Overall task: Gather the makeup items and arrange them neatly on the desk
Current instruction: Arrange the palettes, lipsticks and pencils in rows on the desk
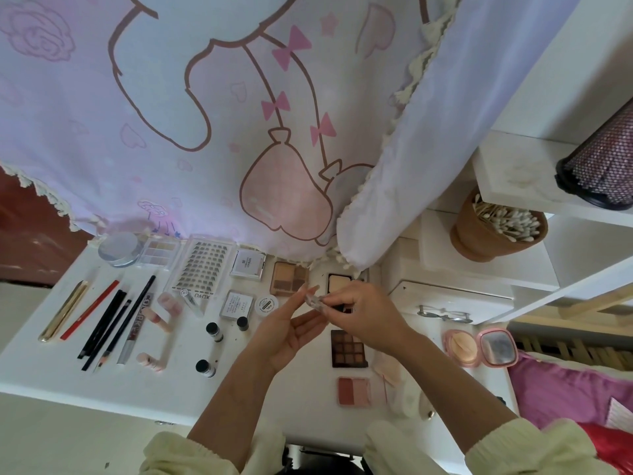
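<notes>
Small clear glittery makeup piece point(317, 298), pinched by right hand point(363, 313) against straight-fingered left hand point(291, 329), likely goes next onto the right of the white desk point(51, 371).

White desk point(51, 365), pink cartoon-print curtain point(171, 97), brown palette point(348, 348), red pencil point(89, 309)

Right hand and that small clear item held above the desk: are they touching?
Touching. The head view shows the right hand pinching one end of the clear item, with no gap between them.
</notes>
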`<control>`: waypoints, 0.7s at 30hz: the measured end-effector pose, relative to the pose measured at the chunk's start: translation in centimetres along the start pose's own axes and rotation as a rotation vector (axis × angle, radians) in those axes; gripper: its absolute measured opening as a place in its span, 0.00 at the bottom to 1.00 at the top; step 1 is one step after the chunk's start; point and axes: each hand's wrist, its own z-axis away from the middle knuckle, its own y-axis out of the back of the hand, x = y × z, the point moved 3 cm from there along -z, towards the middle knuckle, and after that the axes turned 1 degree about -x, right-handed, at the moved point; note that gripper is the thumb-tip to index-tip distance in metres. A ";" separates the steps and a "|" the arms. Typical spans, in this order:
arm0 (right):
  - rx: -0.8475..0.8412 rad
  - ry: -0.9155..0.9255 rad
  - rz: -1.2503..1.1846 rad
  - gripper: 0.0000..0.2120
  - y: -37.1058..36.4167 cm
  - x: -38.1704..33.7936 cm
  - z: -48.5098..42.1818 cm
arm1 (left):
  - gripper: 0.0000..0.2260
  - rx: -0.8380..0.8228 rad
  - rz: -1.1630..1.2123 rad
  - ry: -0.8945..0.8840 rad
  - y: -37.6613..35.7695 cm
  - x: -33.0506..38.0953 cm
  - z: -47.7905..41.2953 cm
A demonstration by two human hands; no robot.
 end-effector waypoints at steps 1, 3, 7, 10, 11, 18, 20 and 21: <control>-0.020 -0.008 -0.005 0.09 0.1 -0.1 -0.1 | 0.13 -0.001 0.003 -0.003 0.1 0.0 -0.1; -0.053 -0.028 -0.009 0.08 0.1 -0.2 -0.3 | 0.13 -0.002 0.003 -0.009 0.2 0.0 -0.1; -0.116 0.011 0.093 0.11 -0.4 -0.2 -0.6 | 0.10 -0.007 -0.005 -0.015 0.1 0.1 0.0; -0.110 0.044 0.110 0.10 -0.5 -0.3 -0.7 | 0.11 -0.009 -0.009 -0.017 0.1 0.1 0.0; -0.100 0.061 0.124 0.10 -0.6 -0.4 -0.7 | 0.11 -0.013 -0.003 -0.016 0.1 0.2 0.0; -0.061 0.083 0.148 0.08 -0.9 -0.7 -0.5 | 0.15 -0.036 0.017 0.001 0.3 -0.1 -0.1; -0.067 0.068 0.122 0.10 -0.9 -0.6 -0.4 | 0.15 -0.046 0.015 0.003 0.2 -0.1 0.0; -0.067 0.044 0.101 0.11 -0.8 -0.5 -0.4 | 0.15 -0.052 0.011 0.004 0.2 -0.1 0.0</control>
